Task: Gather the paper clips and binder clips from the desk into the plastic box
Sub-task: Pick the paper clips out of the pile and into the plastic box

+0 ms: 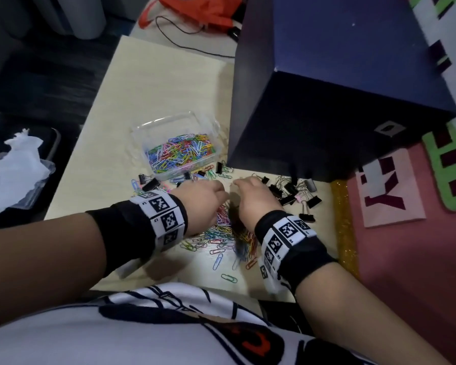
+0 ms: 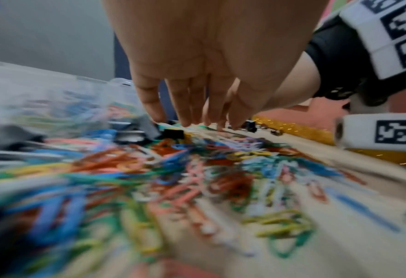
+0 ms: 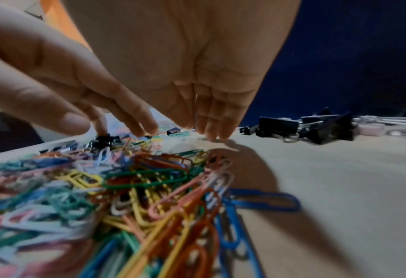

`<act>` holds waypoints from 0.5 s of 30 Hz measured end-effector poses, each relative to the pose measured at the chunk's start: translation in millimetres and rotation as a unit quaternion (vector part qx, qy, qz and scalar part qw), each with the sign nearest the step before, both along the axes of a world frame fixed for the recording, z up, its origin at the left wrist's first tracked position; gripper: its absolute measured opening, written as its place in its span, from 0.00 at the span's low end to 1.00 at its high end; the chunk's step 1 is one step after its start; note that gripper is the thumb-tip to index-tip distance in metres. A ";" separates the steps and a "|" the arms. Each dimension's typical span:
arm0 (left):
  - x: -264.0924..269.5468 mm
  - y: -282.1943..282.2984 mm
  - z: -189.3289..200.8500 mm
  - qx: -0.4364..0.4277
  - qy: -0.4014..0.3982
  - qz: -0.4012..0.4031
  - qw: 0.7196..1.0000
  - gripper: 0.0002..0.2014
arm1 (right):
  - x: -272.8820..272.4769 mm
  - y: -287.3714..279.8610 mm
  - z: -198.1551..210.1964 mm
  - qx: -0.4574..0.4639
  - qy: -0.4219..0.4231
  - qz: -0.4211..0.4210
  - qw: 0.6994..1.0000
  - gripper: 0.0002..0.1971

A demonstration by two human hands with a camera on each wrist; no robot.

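A heap of coloured paper clips (image 1: 221, 233) lies on the pale desk (image 1: 156, 83) under and between my two hands. My left hand (image 1: 208, 198) and right hand (image 1: 248, 196) hover side by side, palms down, fingers straight and pointing at the desk. In the left wrist view the left fingers (image 2: 185, 105) touch the desk at the far edge of the heap (image 2: 173, 178). In the right wrist view the right fingertips (image 3: 214, 129) touch the desk beyond the heap (image 3: 137, 188). Neither hand holds anything. The clear plastic box (image 1: 142, 135), partly filled with paper clips, stands behind the left hand. Black binder clips (image 1: 292, 193) lie to the right.
A large dark blue box (image 1: 340, 101) stands on the desk's right rear, close behind the binder clips. More binder clips (image 1: 148, 181) lie by the plastic box's front. A gold strip (image 1: 344, 222) edges the desk at right. White tissue (image 1: 16, 164) sits off the desk at left.
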State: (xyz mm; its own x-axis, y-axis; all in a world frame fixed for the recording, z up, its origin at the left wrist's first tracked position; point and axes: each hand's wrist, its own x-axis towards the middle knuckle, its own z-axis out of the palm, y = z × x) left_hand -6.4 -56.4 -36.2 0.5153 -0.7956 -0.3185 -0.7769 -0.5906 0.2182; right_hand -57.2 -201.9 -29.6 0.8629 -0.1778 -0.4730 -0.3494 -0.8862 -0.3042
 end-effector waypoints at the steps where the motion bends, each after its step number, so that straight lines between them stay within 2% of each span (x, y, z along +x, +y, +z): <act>1: 4.0 3.6 0.2 0.014 -0.014 0.014 1.000 0.23 | 3.6 2.8 0.5 -0.015 0.020 0.012 1.000 0.29; 5: 7.3 15.2 -1.8 0.055 -0.028 -0.030 0.998 0.21 | 11.6 12.1 2.7 -0.077 0.061 0.018 0.995 0.21; 8: 0.6 19.0 -3.1 0.050 -0.008 -0.056 0.997 0.22 | 21.8 17.0 2.8 -0.072 0.015 0.024 0.997 0.22; 10: -1.8 19.6 -2.7 0.035 -0.007 -0.054 0.998 0.21 | 31.7 17.7 -1.6 -0.049 -0.030 0.052 0.997 0.28; 12: -0.5 20.5 -0.8 0.014 -0.015 -0.041 0.999 0.21 | 39.2 18.7 -7.4 -0.041 -0.027 0.096 0.994 0.31; 13: 1.3 20.6 0.5 0.007 -0.019 -0.031 0.999 0.21 | 41.0 18.8 -11.7 -0.048 -0.022 0.108 0.993 0.30; 15: 7.0 20.4 2.8 0.003 -0.032 -0.005 0.999 0.20 | 39.9 18.3 -19.6 -0.072 -0.045 0.105 0.991 0.22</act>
State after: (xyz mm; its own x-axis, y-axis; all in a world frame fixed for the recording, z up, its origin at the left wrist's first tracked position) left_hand 0.7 -35.9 -33.4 0.5273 -0.7989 -0.2894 -0.7948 -0.5842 0.1645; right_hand -17.3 -183.6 -49.1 0.9252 -0.0503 -0.3761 -0.1303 -0.9730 -0.1905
